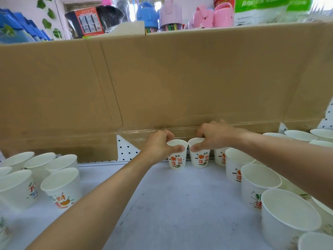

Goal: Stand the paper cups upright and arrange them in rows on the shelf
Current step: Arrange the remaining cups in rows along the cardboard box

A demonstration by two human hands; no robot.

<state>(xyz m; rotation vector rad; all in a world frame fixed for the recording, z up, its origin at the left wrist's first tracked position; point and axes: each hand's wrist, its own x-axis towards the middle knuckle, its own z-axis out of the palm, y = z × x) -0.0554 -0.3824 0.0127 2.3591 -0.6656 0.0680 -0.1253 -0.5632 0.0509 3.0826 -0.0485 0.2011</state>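
Left hand (158, 147): fingers curled, gripping the rim of an upright white printed paper cup (177, 156).
Right hand (213, 135): pinching the rim of a matching neighbouring cup (200, 156).
Surface: white shelf (180, 204).

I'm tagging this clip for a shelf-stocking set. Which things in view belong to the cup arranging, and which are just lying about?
Part of the job: left hand pinching the left-hand cup; right hand pinching the right-hand cup; upright cups on the left; upright cups on the right; shelf.

Just lying about: cardboard panel; blue bottle; pink bottle.
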